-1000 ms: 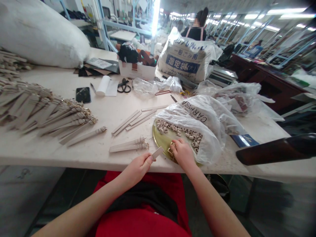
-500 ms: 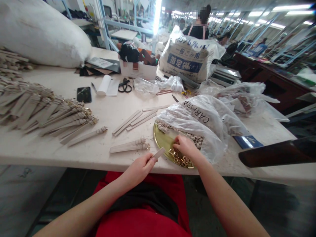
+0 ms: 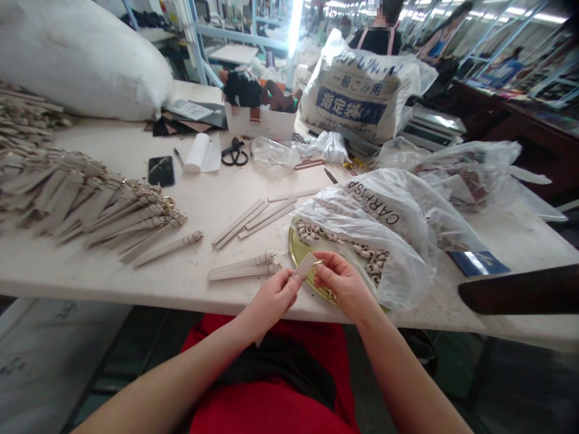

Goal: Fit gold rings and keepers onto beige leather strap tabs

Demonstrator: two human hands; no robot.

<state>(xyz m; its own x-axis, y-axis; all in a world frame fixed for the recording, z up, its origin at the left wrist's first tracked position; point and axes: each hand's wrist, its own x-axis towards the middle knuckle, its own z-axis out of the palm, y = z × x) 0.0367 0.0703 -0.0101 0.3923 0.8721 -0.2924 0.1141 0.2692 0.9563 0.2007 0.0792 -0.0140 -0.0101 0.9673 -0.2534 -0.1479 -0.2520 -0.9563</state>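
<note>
My left hand (image 3: 279,295) is closed on a pale beige strap (image 3: 304,265), whose end sticks out past the thumb. Between thumb and fingers, my right hand (image 3: 339,278) pinches a small gold buckle (image 3: 317,263) at that strap end; whether the strap passes through it I cannot tell. Both hands are over the near edge of a yellow-green round tray (image 3: 296,246). Small beige loops (image 3: 362,248) lie on the tray, partly under a clear plastic bag (image 3: 384,211). The gold buckles on the tray are mostly hidden by my right hand.
Left of my hands lie a few straps with buckles (image 3: 244,267) and several plain strips (image 3: 253,222). A large heap of finished-looking straps (image 3: 90,193) covers the left side. Scissors (image 3: 234,153), a phone-like black object (image 3: 161,171) and a white box (image 3: 262,122) stand farther back.
My right hand has come up from the pile of buckles with one buckle and moved to the strap end. My left hand has brought the strap slightly up and right.
</note>
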